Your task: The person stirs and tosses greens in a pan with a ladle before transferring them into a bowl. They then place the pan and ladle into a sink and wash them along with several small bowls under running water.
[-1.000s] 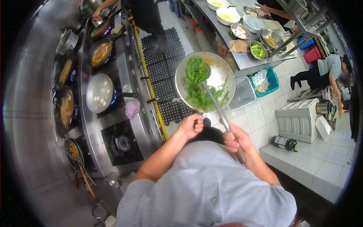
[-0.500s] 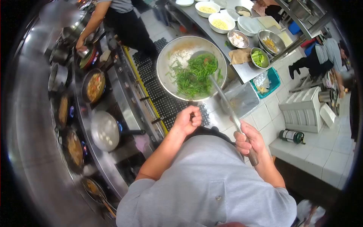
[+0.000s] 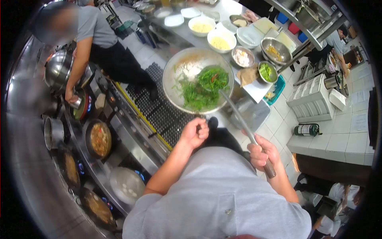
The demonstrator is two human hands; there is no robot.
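The wok [image 3: 172, 81] is off the stove [image 3: 153, 161], held in the air at 12 o'clock from the person's chest. The visible step appears to be handling the leafy greens [image 3: 195, 99] with the ladle [image 3: 238, 115]. Greens lie loose from 2 to 7 o'clock inside, the pan's 9-to-12 side mostly bare; any move calls for a level wok and a controlled ladle.

The left hand [image 3: 193, 133] is clenched at the wok's 6 o'clock rim, apparently around its handle, which is mostly hidden. The right hand [image 3: 263, 152] grasps the ladle's handle near its end, fingers wrapped; its head sits among the greens, pointing towards 10 o'clock.

At 1 o'clock, the counter [image 3: 255, 94] carries a white bowl [image 3: 220, 50] of pale shredded food and a steel bowl [image 3: 271, 82] of cut green vegetables. At 8 to 9 o'clock, a skillet [image 3: 108, 144] of food sits on the stove; a co-worker [image 3: 99, 26] stands at 10 o'clock.
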